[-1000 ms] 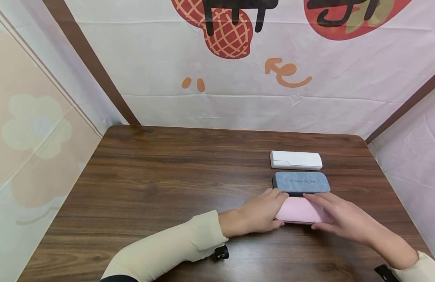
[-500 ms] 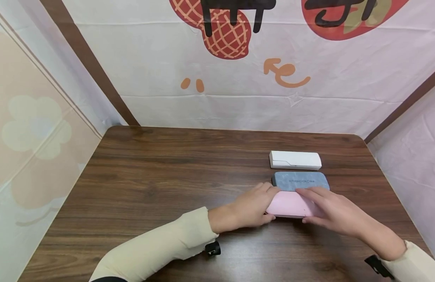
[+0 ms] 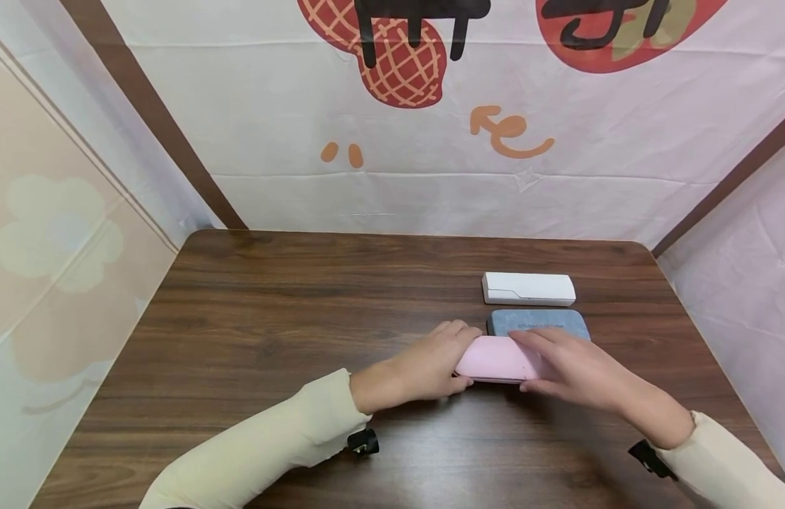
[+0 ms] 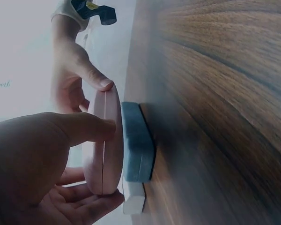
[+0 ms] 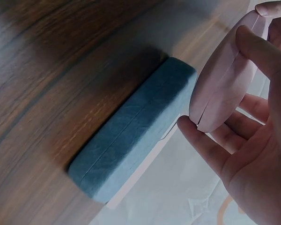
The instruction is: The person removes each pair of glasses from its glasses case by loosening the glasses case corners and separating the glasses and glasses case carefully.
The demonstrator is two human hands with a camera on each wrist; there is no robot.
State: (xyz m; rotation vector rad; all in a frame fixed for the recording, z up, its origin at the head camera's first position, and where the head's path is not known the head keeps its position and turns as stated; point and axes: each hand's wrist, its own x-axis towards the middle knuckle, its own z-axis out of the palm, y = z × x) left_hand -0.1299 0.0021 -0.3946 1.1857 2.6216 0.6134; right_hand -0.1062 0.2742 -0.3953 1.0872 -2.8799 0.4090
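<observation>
A pink case (image 3: 497, 358) is held at both ends, lifted clear of the table (image 3: 271, 332); the left hand (image 3: 424, 360) is curled round its left end, thumb on the near edge and fingers over the far edge, as the left wrist view shows (image 4: 103, 145); the right hand (image 3: 573, 367) is wrapped over its right end, thumb on top and fingers beneath, seen in the right wrist view (image 5: 225, 84); neither hand is spread wide, both are closed on the case; the seam of the case is seen shut in both wrist views; just beyond the fingertips a blue-grey case (image 3: 537, 323) lies flat on the table, partly hidden behind the pink one, not touched as far as can be told; further beyond the hands a white case (image 3: 528, 288) lies flat, just apart from the blue-grey one; the step in hand is judged to be carrying the pink case with two hands toward the left-hand side; for this to be done well the case should be kept level, pressure kept even at both ends so that it is not twisted or popped open, thumbs kept off the seam; the far edge should be held clear of the blue-grey case so that it is not nudged out of line; a slip is judged likelier at the right end, where the grip is looser.
</observation>
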